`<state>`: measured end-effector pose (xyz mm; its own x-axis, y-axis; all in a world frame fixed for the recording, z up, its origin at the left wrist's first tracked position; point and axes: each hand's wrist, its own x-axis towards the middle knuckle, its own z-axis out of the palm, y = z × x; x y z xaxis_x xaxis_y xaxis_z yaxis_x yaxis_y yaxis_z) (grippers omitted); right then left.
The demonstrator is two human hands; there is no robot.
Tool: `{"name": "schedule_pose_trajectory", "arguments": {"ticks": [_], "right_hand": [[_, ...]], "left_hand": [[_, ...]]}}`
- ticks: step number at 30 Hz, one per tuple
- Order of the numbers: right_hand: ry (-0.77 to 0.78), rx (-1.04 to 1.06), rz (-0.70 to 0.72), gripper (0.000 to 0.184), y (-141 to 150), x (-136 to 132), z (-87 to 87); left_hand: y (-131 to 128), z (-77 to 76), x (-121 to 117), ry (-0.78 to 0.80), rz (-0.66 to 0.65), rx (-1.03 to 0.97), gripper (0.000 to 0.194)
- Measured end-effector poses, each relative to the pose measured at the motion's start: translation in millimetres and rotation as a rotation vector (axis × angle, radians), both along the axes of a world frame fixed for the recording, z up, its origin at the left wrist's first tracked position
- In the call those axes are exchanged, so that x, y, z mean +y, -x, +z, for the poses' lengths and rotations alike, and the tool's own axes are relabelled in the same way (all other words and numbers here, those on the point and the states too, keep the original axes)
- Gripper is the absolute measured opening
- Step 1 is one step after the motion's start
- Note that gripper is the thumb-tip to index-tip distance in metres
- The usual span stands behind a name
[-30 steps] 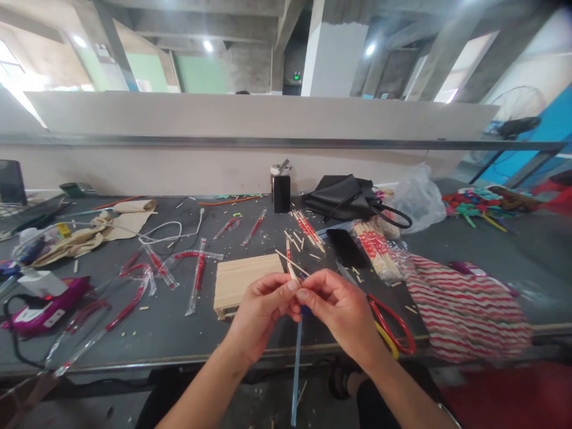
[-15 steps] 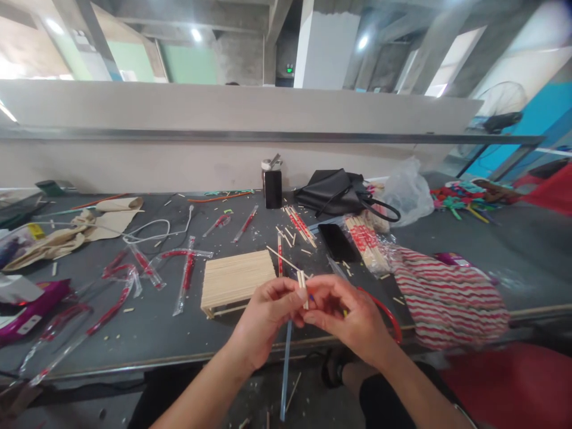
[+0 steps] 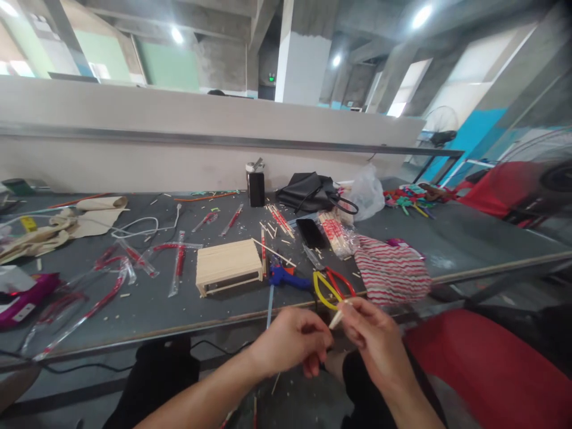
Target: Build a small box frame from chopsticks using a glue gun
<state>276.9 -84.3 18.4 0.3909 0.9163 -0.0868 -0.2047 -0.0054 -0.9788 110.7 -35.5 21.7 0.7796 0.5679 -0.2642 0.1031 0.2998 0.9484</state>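
My left hand (image 3: 292,341) and my right hand (image 3: 373,335) are together below the table's front edge, over my lap. My right hand pinches a short pale wooden stick (image 3: 336,317). My left hand is curled shut beside its lower end; I cannot make out whether it holds anything. On the table lie a small box built of wooden sticks (image 3: 227,269), a blue glue gun (image 3: 286,277), and scissors with red and yellow handles (image 3: 331,283).
Red-printed plastic chopstick wrappers (image 3: 179,268) lie scattered at the left. A black phone (image 3: 310,232), a chopstick bundle (image 3: 335,233), a striped bag (image 3: 389,269), a black bag (image 3: 313,192) and a dark bottle (image 3: 256,185) stand further back. A red seat (image 3: 482,369) is at my right.
Both hands have come back from above the table to below its edge. The view has swung right, and the glue gun and scissors are uncovered.
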Motion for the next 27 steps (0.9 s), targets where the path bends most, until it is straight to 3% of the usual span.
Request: {"name": "schedule_pose_trajectory", "arguments": {"ticks": [2,3,5,7,9,14,18,22,25,27], "right_hand": [[-0.036,0.072,-0.089,0.033,-12.3,-20.6,-0.6],[-0.038,0.091,-0.105,0.034,-16.6,-30.2,-1.1],[0.007,0.089,-0.09,0.035,-18.6,-47.0,-3.9],[0.078,0.04,-0.034,0.035,-11.2,-58.9,-9.4],[0.12,-0.018,0.036,0.036,1.9,-64.4,-15.1],[0.079,-0.091,0.095,0.034,30.0,-55.3,-14.6],[0.026,-0.113,0.063,0.033,38.8,-41.9,-2.1],[0.006,-0.201,0.185,0.035,30.2,-24.6,1.6],[-0.002,-0.512,0.132,0.039,5.7,1.0,-7.2],[0.072,-0.958,-0.007,0.037,-14.7,22.7,-16.5]], "left_hand": [[-0.3,-11.5,-20.7,-0.119,-0.144,0.139,0.011],[1.2,-15.7,-29.8,-0.288,-0.141,0.18,0.011],[6.0,-18.4,-43.2,-0.559,-0.07,0.203,0.016],[11.2,-12.9,-49.3,-0.631,0.047,0.185,0.02],[14.6,-2.1,-49.9,-0.521,0.1,0.146,0.025],[13.2,17.8,-41.7,-0.265,0.053,0.056,0.026],[11.1,20.0,-29.2,-0.149,0.06,0.012,0.032],[15.6,17.7,-13.3,-0.096,0.069,-0.035,0.03],[25.2,13.3,0.5,0.029,0.17,-0.147,0.029],[34.1,10.1,9.7,0.105,0.23,-0.224,0.028]]}}
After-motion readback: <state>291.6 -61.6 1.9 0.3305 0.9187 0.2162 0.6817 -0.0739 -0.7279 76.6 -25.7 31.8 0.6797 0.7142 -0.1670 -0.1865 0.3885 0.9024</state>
